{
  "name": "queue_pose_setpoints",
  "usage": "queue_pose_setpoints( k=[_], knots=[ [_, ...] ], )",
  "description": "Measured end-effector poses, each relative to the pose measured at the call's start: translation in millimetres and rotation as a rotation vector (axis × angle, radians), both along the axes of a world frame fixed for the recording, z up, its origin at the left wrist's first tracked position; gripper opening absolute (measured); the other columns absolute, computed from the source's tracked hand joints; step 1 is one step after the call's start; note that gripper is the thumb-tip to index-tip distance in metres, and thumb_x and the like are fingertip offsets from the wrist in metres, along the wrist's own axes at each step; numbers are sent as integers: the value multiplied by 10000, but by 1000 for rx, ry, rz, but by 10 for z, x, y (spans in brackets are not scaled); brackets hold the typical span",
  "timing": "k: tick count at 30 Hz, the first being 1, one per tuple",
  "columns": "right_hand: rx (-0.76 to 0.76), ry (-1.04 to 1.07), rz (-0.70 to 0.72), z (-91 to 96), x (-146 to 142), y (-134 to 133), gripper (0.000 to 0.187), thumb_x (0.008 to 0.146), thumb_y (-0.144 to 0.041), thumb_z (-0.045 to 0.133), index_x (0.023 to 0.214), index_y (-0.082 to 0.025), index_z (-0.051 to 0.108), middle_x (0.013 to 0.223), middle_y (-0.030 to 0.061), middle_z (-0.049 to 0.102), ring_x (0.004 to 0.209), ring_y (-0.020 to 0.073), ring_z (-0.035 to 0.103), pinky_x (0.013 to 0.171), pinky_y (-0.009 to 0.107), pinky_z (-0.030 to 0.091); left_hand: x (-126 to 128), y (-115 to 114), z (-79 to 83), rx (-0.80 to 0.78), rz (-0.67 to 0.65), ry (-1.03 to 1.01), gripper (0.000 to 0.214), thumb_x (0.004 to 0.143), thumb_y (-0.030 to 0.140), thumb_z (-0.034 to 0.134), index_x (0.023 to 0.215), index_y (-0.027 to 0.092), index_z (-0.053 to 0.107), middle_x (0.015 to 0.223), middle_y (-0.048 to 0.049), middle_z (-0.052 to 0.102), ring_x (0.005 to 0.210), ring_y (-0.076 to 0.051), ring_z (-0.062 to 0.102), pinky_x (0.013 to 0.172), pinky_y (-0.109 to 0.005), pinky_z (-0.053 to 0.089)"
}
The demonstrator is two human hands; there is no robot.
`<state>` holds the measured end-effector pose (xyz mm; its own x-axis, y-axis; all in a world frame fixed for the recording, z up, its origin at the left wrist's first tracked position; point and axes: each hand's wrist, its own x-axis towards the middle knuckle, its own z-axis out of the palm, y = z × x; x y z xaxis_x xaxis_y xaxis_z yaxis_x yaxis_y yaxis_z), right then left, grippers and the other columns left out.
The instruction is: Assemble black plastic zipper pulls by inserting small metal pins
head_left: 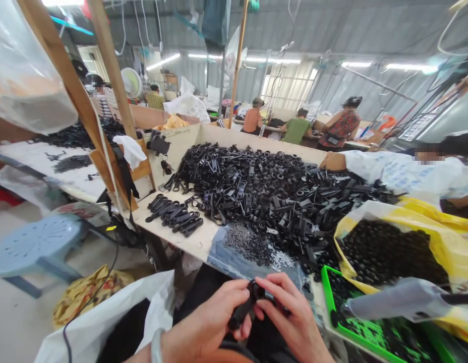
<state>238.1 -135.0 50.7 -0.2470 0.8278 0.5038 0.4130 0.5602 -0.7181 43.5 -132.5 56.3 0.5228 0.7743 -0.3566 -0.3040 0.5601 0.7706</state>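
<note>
In front of my lap, both hands are closed around a black plastic part (pixel 241 311) with a round, ring-like end. My left hand (pixel 213 313) grips its longer body from the left. The fingers of my right hand (pixel 290 310) pinch near the ring end; what else they may hold is hidden. Just beyond my hands, small metal pieces (pixel 247 244) and pale screw-like pins (pixel 281 259) lie on a blue cloth (pixel 219 247). Behind them rises a large heap of black plastic parts (pixel 256 186). Several similar long parts (pixel 175 214) lie in a row at left.
To the right are a yellow-white bag of black round pieces (pixel 396 252), a green tray (pixel 364 330) and a wrapped powered tool (pixel 396 300). An open white sack (pixel 158 297) and a blue stool (pixel 41 242) stand left. A co-worker's arm (pixel 334 161) reaches over the heap.
</note>
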Motion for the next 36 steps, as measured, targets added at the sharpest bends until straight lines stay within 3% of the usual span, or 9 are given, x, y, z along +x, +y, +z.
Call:
queue_pose_setpoints(
  k=[5,10,18,23,27,31,36],
  knots=[
    [-21,-59,97,-10,47,-6,373,966,-140,634,1284,-321,707,1040,49,644,827,161,697,639,183,581,-63,-64,-9,25,-10,103,421,877,407,578,1201,142,623,848,-41,683,582,-108,549,545,-236,372],
    [-19,-148,169,-21,78,-7,349,1015,-192,602,1332,-315,680,1055,58,634,880,168,695,717,205,585,-97,-102,54,66,-46,210,454,834,454,580,1157,139,632,786,-21,637,566,-111,519,536,-241,372],
    [-68,-142,277,51,86,78,266,1036,-298,613,1286,-313,701,1020,41,639,877,156,681,736,200,567,-166,-107,152,68,-103,142,400,857,452,585,1116,158,667,812,-41,693,590,-117,526,593,-258,382],
    [-127,-141,340,43,121,167,221,1029,-328,628,1227,-308,724,993,28,643,834,140,670,695,184,547,-209,-51,54,-23,-136,179,302,882,386,563,1076,177,662,814,-31,703,592,-110,514,541,-245,296],
    [-142,-117,371,-36,146,230,244,1028,-365,628,1244,-306,724,1006,34,656,839,141,671,699,195,553,-202,10,28,57,-190,200,266,904,351,501,920,155,679,870,-48,692,605,-98,496,520,-240,277],
    [-170,-126,341,-82,174,219,259,1030,-399,617,1241,-307,737,1017,43,674,855,159,686,719,235,565,-101,58,69,130,-268,389,240,898,314,519,1051,168,632,830,1,660,568,-97,456,523,-237,313],
    [-181,-157,335,-73,181,149,307,1058,-423,553,1287,-307,721,1029,59,687,883,177,688,754,266,571,6,26,-34,435,-273,689,182,961,342,499,982,198,609,812,27,606,789,-157,568,743,-274,430]
  ],
)
